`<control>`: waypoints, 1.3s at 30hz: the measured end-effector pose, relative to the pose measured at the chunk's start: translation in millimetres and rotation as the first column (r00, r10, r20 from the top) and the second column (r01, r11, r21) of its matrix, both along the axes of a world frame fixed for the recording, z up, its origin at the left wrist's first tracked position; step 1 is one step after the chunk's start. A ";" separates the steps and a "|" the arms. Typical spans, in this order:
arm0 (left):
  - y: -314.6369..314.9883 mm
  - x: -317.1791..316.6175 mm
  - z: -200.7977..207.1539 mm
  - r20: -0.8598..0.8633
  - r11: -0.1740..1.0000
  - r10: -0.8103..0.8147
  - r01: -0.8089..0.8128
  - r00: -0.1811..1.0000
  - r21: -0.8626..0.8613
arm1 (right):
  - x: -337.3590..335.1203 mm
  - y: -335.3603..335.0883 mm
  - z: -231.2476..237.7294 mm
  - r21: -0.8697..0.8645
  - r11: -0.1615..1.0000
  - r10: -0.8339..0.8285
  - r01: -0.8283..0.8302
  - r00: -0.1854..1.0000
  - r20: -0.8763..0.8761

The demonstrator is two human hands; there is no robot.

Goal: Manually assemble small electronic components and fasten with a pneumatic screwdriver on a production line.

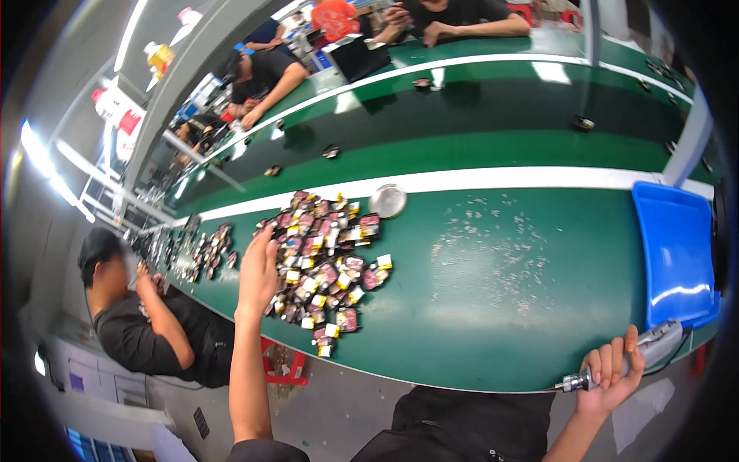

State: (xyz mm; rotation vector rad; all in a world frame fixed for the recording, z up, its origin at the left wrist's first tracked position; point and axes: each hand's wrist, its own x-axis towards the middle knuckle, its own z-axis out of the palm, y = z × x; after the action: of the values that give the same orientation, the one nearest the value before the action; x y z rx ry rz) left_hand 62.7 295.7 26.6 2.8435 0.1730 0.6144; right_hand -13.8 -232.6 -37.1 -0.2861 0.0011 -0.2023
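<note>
My left hand point(259, 269) is held edge-on with its fingers stretched out. It touches the left side of a heap of small electronic modules point(327, 269), which show black, yellow, white and dark red parts. In my right hand point(614, 369), at the near right edge of the table, is a grey electric screwdriver point(657, 344). Its metal tip points left, and a dark cord trails from its rear. Many tiny light-coloured pieces point(500, 254) lie scattered on the green tabletop point(593, 254); they are too small to name. Behind the heap sits a round silvery dish point(388, 200).
A blue plastic bin point(677, 254) stands at the right end. Across a white ledge point(500, 179), a dark conveyor belt point(493, 104) carries a few modules. On my left a person in black point(162, 316) works beside further modules point(209, 250). Others sit across the belt.
</note>
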 end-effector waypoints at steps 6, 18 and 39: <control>-129.0 17.6 11.7 0.093 0.910 -0.413 0.407 0.906 0.078 | 0.6 1.4 1.2 -0.002 1.000 0.016 -0.017 1.000 -0.019; -201.6 50.9 -28.6 -0.077 0.736 -0.635 0.632 0.769 0.241 | -3.1 0.3 -0.5 -0.069 0.998 0.003 0.001 0.999 0.053; -226.7 -23.7 -12.6 0.164 0.724 -0.621 0.641 0.766 -0.253 | -0.7 1.5 2.9 -0.072 0.997 -0.017 0.021 0.998 0.064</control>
State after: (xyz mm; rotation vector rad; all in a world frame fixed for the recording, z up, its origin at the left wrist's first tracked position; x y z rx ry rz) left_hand 39.0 68.9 14.0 2.3508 -0.6498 0.4725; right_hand -14.5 -231.1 -34.2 -0.3520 -0.0667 -0.2304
